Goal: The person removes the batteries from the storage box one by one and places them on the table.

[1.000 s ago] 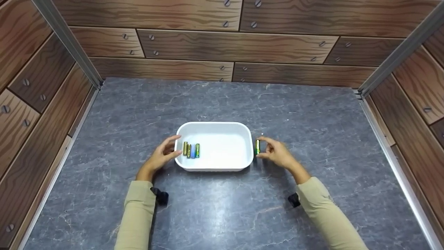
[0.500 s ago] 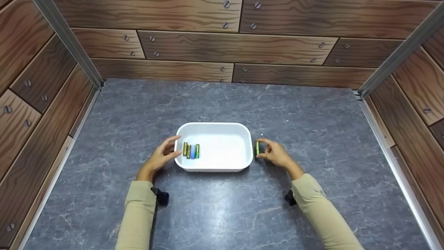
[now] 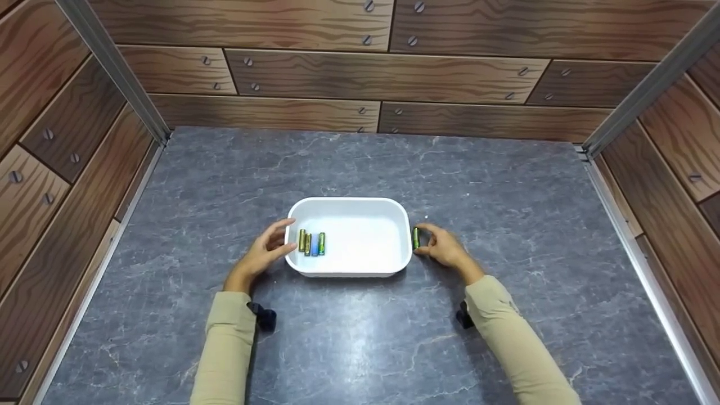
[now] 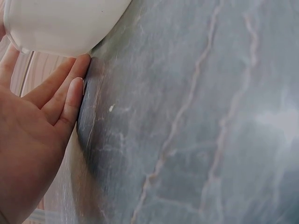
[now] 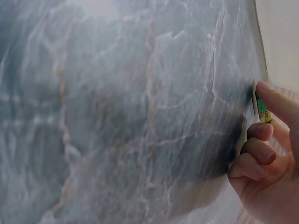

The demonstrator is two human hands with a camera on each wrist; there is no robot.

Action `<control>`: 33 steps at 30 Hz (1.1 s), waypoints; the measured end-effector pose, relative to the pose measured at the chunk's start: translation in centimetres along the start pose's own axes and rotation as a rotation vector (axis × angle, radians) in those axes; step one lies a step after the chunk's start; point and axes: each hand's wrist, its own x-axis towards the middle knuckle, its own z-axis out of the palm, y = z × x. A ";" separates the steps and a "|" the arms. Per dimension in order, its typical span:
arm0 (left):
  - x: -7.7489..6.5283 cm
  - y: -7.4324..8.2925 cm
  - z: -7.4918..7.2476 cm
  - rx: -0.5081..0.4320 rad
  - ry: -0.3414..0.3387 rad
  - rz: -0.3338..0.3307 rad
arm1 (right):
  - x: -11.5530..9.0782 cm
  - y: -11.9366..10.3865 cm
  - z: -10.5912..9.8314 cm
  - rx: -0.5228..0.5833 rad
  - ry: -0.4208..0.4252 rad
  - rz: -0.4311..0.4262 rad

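Observation:
A white tub (image 3: 360, 274) stands on the grey marbled table. My left hand (image 3: 263, 252) holds its left rim, with thumb and index finger over the edge; the other fingers lie against the outside wall in the left wrist view. Inside at the left, two gold batteries (image 3: 302, 241), a blue battery (image 3: 314, 245) and a green battery (image 3: 322, 244) lie side by side. Just outside the right wall, my right hand (image 3: 447, 247) pinches a green-and-gold battery (image 3: 416, 238) by its ends between thumb and index finger. Its other fingers are curled in the right wrist view.
Wood-patterned walls (image 3: 382, 73) enclose the table (image 3: 360, 349) at the back and both sides. A metal rail (image 3: 647, 270) runs along the right edge. A tiny white speck (image 3: 426, 216) lies beyond the right hand.
My right hand and forearm have shifted slightly left, bringing the battery closer to the tub's right wall. The left hand, the tub and the batteries inside stay as they were.

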 end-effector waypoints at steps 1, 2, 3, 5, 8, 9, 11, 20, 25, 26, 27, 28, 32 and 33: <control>0.0 0.0 0.0 -0.001 0.002 -0.003 | 0.0 0.0 0.0 0.000 0.000 0.000; 0.0 0.0 0.0 0.001 0.004 -0.005 | 0.1 0.1 0.1 -0.003 -0.003 0.000; 0.0 0.0 0.0 0.001 0.006 -0.007 | 0.1 0.1 0.1 -0.005 -0.004 0.000; -0.1 0.0 0.0 0.003 0.008 -0.006 | 0.2 0.1 0.2 0.000 -0.008 0.003; -0.1 0.0 0.0 0.006 0.010 -0.006 | 0.2 0.1 0.3 0.014 -0.018 0.006; -0.2 0.0 0.0 0.006 0.010 -0.011 | 0.2 0.0 0.3 0.022 -0.021 0.010; -0.2 -0.1 0.0 0.007 0.009 -0.019 | 0.2 0.0 0.3 0.033 -0.027 0.016; 0.0 0.0 0.1 0.002 0.004 -0.008 | -0.1 0.0 0.0 0.028 -0.022 0.018; 0.0 -0.1 0.1 0.003 0.007 -0.025 | -0.3 -0.6 -0.7 0.045 -0.014 -0.015; 0.0 -0.1 0.1 -0.001 0.006 -0.023 | -0.3 -0.9 -1.0 0.045 -0.004 -0.028; 0.1 0.0 0.1 -0.006 0.007 -0.023 | -0.3 -1.2 -1.2 0.045 0.007 -0.038; 0.1 0.0 0.1 -0.012 0.009 -0.022 | -0.4 -1.5 -1.4 0.046 0.018 -0.041; 0.1 0.1 0.0 -0.015 0.006 -0.017 | -0.6 -2.8 -2.1 0.045 0.044 -0.065; 0.1 0.1 0.0 -0.015 0.007 -0.016 | -0.7 -3.1 -2.2 0.052 0.047 -0.064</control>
